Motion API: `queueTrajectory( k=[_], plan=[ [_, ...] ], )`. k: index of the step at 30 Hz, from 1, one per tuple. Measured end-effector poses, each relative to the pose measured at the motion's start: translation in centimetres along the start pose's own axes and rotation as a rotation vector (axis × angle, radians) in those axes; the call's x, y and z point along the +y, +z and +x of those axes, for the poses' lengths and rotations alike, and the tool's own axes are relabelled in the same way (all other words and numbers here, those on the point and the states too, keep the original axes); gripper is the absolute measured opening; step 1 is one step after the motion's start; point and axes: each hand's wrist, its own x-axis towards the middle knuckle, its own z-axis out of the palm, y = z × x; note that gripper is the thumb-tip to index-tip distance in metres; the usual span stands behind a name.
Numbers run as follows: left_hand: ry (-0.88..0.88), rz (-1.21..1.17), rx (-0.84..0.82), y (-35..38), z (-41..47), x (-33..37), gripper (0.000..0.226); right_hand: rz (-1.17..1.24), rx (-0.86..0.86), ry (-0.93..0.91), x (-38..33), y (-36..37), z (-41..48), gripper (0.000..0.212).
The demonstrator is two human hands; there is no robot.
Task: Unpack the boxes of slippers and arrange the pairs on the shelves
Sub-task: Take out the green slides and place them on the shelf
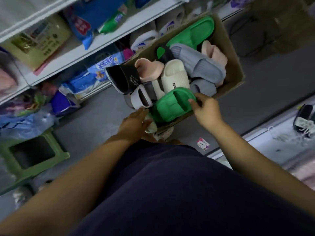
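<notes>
While lying on top of the pile at the near end of an open cardboard box [233, 65], gripped by the right hand [207, 110]: a bright green slipper [170, 106]. Fingers [193, 102] curled over the slipper's edge nearest that hand.

Just to the left, the left hand [134, 122], fingers fairly straight and relaxed, resting against a pale green slipper [150, 124] at the box's near corner, gripping nothing.

Packed into the box behind:
- a grey slipper [141, 97]
- a black slipper [122, 79] printed "Super"
- a pink slipper [148, 69]
- a white slipper [175, 76]
- grey-blue ribbed slippers [204, 65]
- at the far end, a second green slipper [192, 31]

Box standing on a grey floor [255, 82].

To the left, white shelves [71, 55] stacked with blue and green packets [85, 26], and white logo slippers [144, 40] just beyond the box. At lower left, a green plastic stool [34, 154]. To the right, a low shelf [272, 142] bearing a dark shoe [305, 116].
</notes>
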Motion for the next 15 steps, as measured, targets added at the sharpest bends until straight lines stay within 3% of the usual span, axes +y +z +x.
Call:
queueTrajectory(
  k=[5, 9, 11, 15],
  plan=[
    [0.023, -0.149, 0.127, -2.6, 0.4, 1.7, 0.033, 0.107, 0.193, 0.116, -0.9, -4.1, -0.5, 0.029],
    [0.083, -0.357, 0.396, -5.7, 0.9, 5.4, 0.043, 0.245, 0.203, 0.144, -1.8, -6.3, 0.7, 0.018],
    [0.092, -0.543, 0.368, -7.2, 1.4, 7.6, 0.048, 0.283, 0.118, 0.119, -2.9, -7.4, 2.0, 0.014],
    [-0.007, -0.737, 0.096, -9.1, 3.8, 9.9, 0.077, 0.255, -0.078, 0.001, -3.7, -8.8, 6.7, 0.017]
  ],
)
